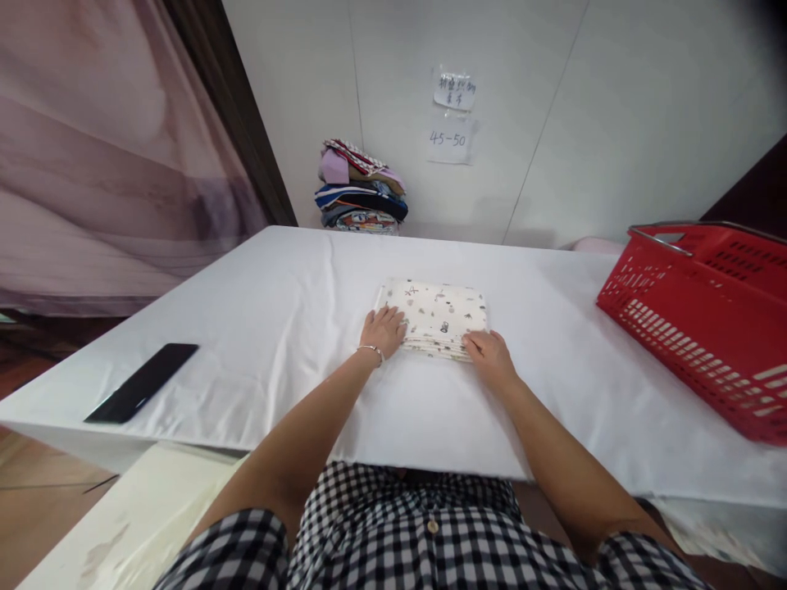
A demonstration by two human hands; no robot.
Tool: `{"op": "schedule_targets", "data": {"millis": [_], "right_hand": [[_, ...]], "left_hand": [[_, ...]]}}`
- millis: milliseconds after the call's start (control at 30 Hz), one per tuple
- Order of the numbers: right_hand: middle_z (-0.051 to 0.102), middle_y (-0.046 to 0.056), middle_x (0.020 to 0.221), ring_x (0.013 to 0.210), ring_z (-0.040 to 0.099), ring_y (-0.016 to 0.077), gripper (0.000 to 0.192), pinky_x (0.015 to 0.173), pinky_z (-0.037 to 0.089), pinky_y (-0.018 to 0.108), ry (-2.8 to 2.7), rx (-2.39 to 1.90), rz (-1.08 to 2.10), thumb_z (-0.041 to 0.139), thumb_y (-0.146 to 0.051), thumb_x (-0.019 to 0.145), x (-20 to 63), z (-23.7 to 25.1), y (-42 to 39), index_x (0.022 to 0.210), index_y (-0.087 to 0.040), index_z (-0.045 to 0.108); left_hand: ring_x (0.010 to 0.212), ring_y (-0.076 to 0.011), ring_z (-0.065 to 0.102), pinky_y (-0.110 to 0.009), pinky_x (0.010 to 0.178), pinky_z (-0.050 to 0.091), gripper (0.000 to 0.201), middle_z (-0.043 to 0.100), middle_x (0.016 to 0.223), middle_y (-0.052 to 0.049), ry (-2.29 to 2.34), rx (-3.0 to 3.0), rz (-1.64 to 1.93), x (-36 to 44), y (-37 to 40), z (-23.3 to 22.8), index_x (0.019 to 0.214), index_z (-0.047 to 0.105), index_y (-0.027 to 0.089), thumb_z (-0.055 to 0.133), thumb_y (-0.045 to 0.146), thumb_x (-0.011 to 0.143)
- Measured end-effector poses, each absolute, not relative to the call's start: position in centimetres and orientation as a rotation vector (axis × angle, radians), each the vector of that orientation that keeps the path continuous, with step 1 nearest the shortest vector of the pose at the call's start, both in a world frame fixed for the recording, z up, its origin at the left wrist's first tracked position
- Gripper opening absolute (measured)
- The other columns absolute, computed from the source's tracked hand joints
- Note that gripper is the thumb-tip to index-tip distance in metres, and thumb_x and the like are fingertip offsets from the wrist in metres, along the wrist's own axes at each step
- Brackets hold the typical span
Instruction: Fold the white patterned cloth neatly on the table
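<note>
A folded cream cloth (438, 315) with small printed figures lies in the middle of the white-covered table (276, 328). My left hand (382, 330) rests flat on the cloth's near left corner, fingers spread, a thin bracelet on the wrist. My right hand (489, 354) grips the near right edge, fingers curled over the folded layers. Both hands touch the cloth, which lies flat on the table.
A red plastic basket (707, 315) stands at the table's right end. A black phone (143, 381) lies near the left front edge. A pile of folded clothes (360, 190) sits by the wall behind the table, under two paper notes (453, 115).
</note>
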State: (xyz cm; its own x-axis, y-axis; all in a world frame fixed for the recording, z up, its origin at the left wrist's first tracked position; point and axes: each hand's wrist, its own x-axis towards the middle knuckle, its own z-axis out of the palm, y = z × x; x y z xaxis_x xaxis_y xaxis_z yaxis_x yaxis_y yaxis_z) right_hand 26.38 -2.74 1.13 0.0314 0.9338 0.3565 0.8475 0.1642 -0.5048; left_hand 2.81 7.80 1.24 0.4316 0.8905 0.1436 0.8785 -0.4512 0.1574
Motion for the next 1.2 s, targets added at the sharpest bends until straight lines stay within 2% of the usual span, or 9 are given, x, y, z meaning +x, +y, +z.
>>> {"op": "schedule_targets", "data": {"millis": [167,267,333,567,733,800,900,1067,1200], "right_hand": [[0.066,0.002,0.099,0.102,0.055,0.018,0.028,0.098,0.023,0.039,-1.83,-1.634,0.077,0.035,-0.03,0.09,26.3,0.4,-2.7,0.088,-0.024,0.062],[0.059,0.006,0.118,0.115,0.047,0.0201,0.028,0.102,0.021,0.04,-1.846,-1.578,-0.072,0.038,-0.031,0.089,26.1,0.2,-2.6,0.103,-0.022,0.06],[0.058,0.007,0.12,0.116,0.047,0.0208,0.029,0.103,0.02,0.042,-1.909,-1.601,-0.062,0.039,-0.033,0.089,26.0,0.4,-2.6,0.108,-0.023,0.058],[0.065,0.003,0.1,0.106,0.052,0.0195,0.028,0.099,0.024,0.04,-2.019,-1.707,0.124,0.035,-0.033,0.09,26.1,1.5,-3.4,0.092,-0.025,0.061],[0.062,0.0,0.069,0.074,0.055,0.0151,0.039,0.097,0.026,0.035,-1.964,-1.753,0.101,0.029,-0.034,0.092,26.3,2.1,-3.2,0.067,-0.022,0.056],[0.06,-0.001,0.064,0.069,0.054,0.0148,0.04,0.096,0.025,0.035,-1.952,-1.767,0.085,0.03,-0.036,0.092,26.0,2.4,-2.6,0.063,-0.021,0.054],[0.063,0.001,0.075,0.08,0.056,0.0161,0.036,0.096,0.024,0.035,-1.981,-1.718,0.105,0.032,-0.035,0.091,25.4,3.0,-0.9,0.068,-0.022,0.056],[0.064,0.004,0.1,0.105,0.051,0.0201,0.029,0.096,0.027,0.039,-2.161,-1.667,0.28,0.036,-0.039,0.09,24.5,3.4,1.7,0.089,-0.024,0.06],[0.055,0.006,0.125,0.124,0.039,0.023,0.037,0.104,0.021,0.044,-2.223,-1.72,0.359,0.034,-0.045,0.09,24.8,2.7,1.8,0.108,-0.025,0.059]], "left_hand": [[0.133,-0.021,0.026,-0.046,0.109,0.018,0.044,0.039,0.142,-0.002,1.619,2.63,0.31,2.8,8.0,1.0,0.13,0.044,0.026,0.026,0.037,0.091],[0.133,-0.0211,0.026,-0.046,0.109,0.018,0.044,0.039,0.142,-0.002,1.62,2.632,0.313,2.9,7.9,1.0,0.13,0.044,0.026,0.026,0.037,0.091],[0.133,-0.0209,0.026,-0.046,0.109,0.017,0.044,0.039,0.141,-0.002,1.616,2.628,0.322,2.9,7.8,1.1,0.129,0.044,0.026,0.025,0.037,0.091],[0.135,-0.0207,0.023,-0.049,0.109,0.018,0.043,0.035,0.144,0.0,1.632,2.539,0.298,1.7,8.6,1.5,0.129,0.044,0.029,0.029,0.039,0.09],[0.136,-0.0192,0.018,-0.049,0.108,0.02,0.044,0.03,0.146,0.003,1.7,2.445,0.334,0.7,9.2,1.0,0.132,0.039,0.03,0.026,0.034,0.09],[0.137,-0.0191,0.018,-0.048,0.108,0.021,0.044,0.029,0.146,0.004,1.695,2.446,0.337,0.7,9.2,0.8,0.132,0.039,0.03,0.027,0.034,0.09],[0.136,-0.019,0.018,-0.047,0.108,0.022,0.044,0.03,0.146,0.003,1.686,2.456,0.335,0.9,9.0,0.9,0.131,0.04,0.029,0.028,0.034,0.09],[0.136,-0.0186,0.019,-0.043,0.108,0.025,0.043,0.032,0.145,0.003,1.691,2.443,0.36,1.0,8.4,1.3,0.131,0.042,0.027,0.029,0.032,0.09],[0.137,-0.0194,0.017,-0.041,0.108,0.027,0.044,0.03,0.146,0.002,1.623,2.415,0.354,0.5,9.1,1.4,0.131,0.042,0.026,0.032,0.034,0.089]]}}
